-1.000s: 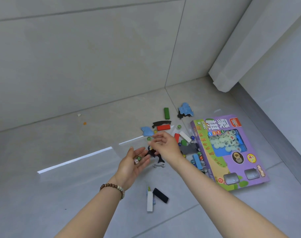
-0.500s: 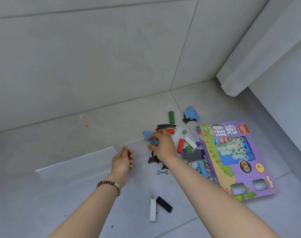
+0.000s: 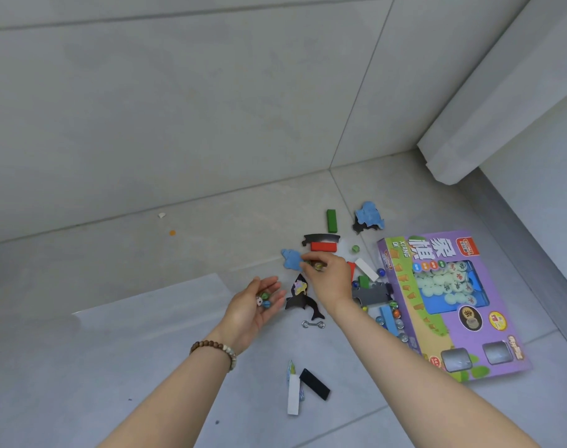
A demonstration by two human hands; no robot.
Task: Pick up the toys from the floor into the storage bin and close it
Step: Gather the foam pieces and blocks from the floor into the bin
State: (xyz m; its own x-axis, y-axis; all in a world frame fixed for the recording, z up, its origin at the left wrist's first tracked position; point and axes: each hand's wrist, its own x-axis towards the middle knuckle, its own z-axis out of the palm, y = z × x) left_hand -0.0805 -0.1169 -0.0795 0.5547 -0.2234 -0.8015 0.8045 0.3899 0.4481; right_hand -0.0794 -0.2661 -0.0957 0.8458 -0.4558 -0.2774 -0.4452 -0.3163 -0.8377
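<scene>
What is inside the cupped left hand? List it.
The open left hand cradles a white die and two or three marbles, green and blue. Anything deeper under the curled fingers is hidden.

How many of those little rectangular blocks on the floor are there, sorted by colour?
Green: 2, a long block and a small one
Red: 2, the second half hidden by the right hand
White: 2
Black: 1
Blue: 1
Total: 8

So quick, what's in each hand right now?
Left hand: open, palm up, cupping a few marbles and a small die.
Right hand: fingertips pinched shut on a marble beside the blue piece.
</scene>
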